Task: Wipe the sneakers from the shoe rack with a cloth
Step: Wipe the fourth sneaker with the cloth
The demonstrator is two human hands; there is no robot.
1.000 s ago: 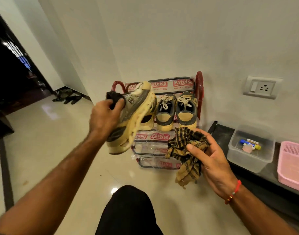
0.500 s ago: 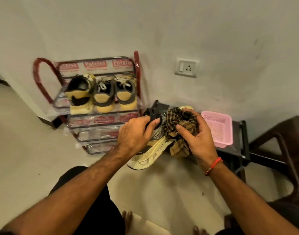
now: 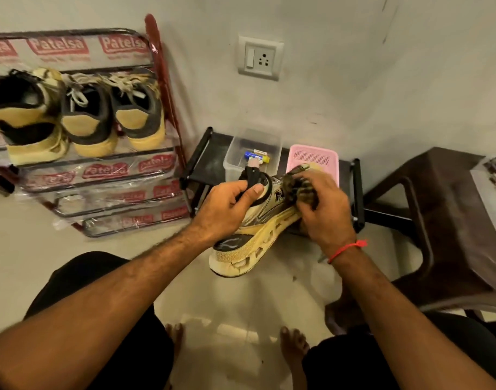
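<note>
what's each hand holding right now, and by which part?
Left hand grips the sneaker at the heel collar, thumb on the black pull tab. Right hand holds the bunched checked cloth against the sneaker's upper.

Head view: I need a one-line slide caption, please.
Left hand holds a yellow sneaker while the right hand rubs it with a checked cloth.

shoe rack [image 3: 168, 88], three sneakers [image 3: 86, 119] on shelf

You're in a home hallway: shoe rack [image 3: 162, 88] left of your hands, wall socket [image 3: 260, 58] above, plastic chair [image 3: 449, 220] right.
</note>
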